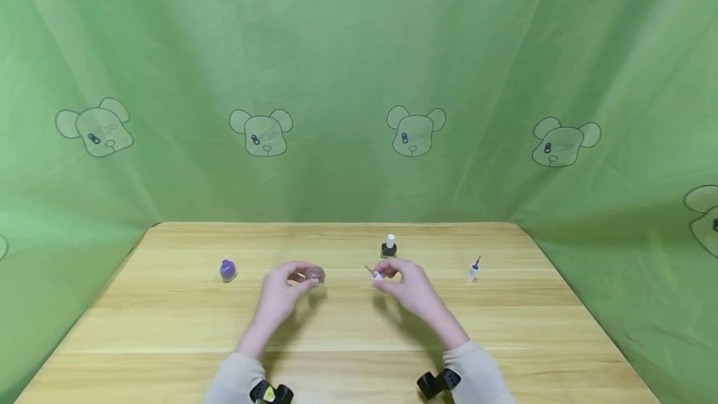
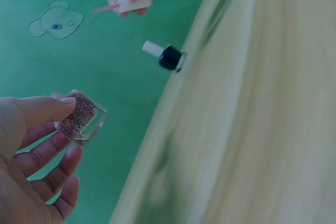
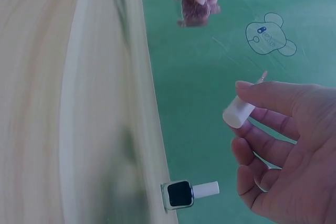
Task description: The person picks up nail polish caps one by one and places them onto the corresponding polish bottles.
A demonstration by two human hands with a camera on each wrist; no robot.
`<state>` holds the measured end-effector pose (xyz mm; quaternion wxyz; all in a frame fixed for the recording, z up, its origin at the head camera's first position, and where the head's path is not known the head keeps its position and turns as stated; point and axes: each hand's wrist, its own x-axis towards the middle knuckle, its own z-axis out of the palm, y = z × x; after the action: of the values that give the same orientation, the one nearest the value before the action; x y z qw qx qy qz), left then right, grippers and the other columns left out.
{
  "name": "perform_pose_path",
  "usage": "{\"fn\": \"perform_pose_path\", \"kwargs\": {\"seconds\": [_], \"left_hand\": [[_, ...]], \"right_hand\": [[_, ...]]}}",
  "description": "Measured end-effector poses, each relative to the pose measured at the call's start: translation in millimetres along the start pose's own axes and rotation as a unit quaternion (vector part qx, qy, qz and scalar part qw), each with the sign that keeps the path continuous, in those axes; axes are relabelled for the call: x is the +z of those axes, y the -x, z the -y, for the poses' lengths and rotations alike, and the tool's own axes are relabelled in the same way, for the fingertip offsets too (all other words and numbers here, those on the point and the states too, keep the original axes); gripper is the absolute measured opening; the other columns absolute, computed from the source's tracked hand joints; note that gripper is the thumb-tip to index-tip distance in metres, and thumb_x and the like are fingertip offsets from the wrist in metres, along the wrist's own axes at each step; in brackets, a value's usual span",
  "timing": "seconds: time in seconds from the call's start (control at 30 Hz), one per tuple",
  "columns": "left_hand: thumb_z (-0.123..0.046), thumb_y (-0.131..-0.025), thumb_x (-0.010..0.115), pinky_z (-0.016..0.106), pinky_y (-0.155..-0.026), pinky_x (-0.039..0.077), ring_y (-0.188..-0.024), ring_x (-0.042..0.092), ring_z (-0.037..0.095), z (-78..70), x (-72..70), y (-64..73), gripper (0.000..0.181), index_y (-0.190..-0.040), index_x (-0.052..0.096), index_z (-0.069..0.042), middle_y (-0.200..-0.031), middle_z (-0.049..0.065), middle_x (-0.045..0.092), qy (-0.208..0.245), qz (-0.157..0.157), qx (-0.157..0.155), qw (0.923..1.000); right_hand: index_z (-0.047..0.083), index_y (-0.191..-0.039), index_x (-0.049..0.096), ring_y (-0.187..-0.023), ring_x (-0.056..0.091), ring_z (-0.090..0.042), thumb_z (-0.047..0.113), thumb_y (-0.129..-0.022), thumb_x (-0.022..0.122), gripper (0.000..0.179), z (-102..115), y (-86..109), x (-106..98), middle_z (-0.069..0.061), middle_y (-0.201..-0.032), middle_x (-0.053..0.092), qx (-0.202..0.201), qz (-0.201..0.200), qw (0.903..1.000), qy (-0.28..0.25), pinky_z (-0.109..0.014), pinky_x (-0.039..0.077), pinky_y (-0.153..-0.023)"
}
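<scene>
The glitter nail-polish bottle [image 2: 79, 116], pinkish with a clear glass base, is held above the tabletop [image 1: 348, 335] in the left hand [image 1: 280, 292], thumb across one face near the shoulder and fingers behind. Its neck points roughly upward, which seems worth keeping so that nothing spills. A grip lower on the glass would probably leave more room around the neck.

The right hand [image 1: 408, 285] pinches a white brush cap [image 3: 237, 115] between thumb and fingers, well apart from the bottle. Its pinkish brush [image 3: 262, 78] slants up toward the left hand; with the tip raised, any wet polish could run back toward the cap, so tip-down looks the safer way to carry it. A light pinch should let the cap turn easily, and the bristles are best kept off the rim.

Behind the right hand stands a dark polish bottle [image 1: 388, 250] with its white cap on. A purple bottle [image 1: 227, 271] sits off to the left, and a second brush cap [image 1: 472, 275] stands brush-up at right, clear of both wrists.
</scene>
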<state>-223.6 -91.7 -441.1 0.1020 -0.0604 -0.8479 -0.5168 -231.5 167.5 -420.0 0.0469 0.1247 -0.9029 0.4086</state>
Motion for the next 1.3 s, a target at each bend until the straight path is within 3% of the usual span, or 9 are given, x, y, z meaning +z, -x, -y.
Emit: {"fn": "perform_pose_path", "kwargs": {"seconds": [0.33, 0.6, 0.8, 1.3], "left_hand": [[-0.018, -0.079, 0.079, 0.027, -0.072, 0.054, -0.086, 0.065, 0.017, -2.6, 20.8, 4.8, 0.025, -0.103, 0.073, -0.011, -0.098, 0.006, 0.073, -0.02, 0.022, 0.033, 0.999], [-0.015, -0.08, 0.078, 0.028, -0.075, 0.054, -0.086, 0.065, 0.015, -6.1, 28.0, 8.5, 0.021, -0.1, 0.073, -0.014, -0.095, 0.002, 0.072, -0.02, 0.038, 0.049, 0.9979], [-0.015, -0.079, 0.078, 0.032, -0.078, 0.056, -0.087, 0.066, 0.015, -7.3, 33.1, 10.5, 0.022, -0.1, 0.073, -0.014, -0.095, 0.002, 0.073, -0.037, 0.043, 0.06, 0.9966], [-0.016, -0.079, 0.078, 0.04, -0.081, 0.057, -0.087, 0.067, 0.016, -11.7, 39.0, 14.5, 0.023, -0.101, 0.072, -0.013, -0.094, 0.0, 0.072, -0.065, 0.046, 0.085, 0.9932]], "right_hand": [[0.018, -0.095, 0.071, -0.092, 0.061, -0.015, 0.018, -0.08, 0.078, 0.017, 11.3, -0.4, 1.9, 0.003, -0.094, 0.071, -0.024, 0.005, 0.9997, 0.01, -0.049, 0.049, -0.091], [0.017, -0.095, 0.072, -0.091, 0.059, -0.013, 0.016, -0.079, 0.079, 0.018, 19.8, 0.9, 2.9, 0.003, -0.094, 0.069, -0.047, -0.002, 0.9986, 0.024, -0.042, 0.05, -0.084], [0.016, -0.095, 0.072, -0.094, 0.059, -0.015, 0.014, -0.078, 0.079, 0.018, 28.0, 4.7, 2.3, 0.003, -0.095, 0.068, -0.055, -0.005, 0.998, 0.033, -0.042, 0.05, -0.087], [0.012, -0.091, 0.074, -0.094, 0.054, -0.018, 0.015, -0.077, 0.081, 0.017, 41.3, 13.3, 2.9, 0.002, -0.093, 0.063, -0.117, -0.024, 0.9793, 0.163, -0.04, 0.045, -0.089]]}}
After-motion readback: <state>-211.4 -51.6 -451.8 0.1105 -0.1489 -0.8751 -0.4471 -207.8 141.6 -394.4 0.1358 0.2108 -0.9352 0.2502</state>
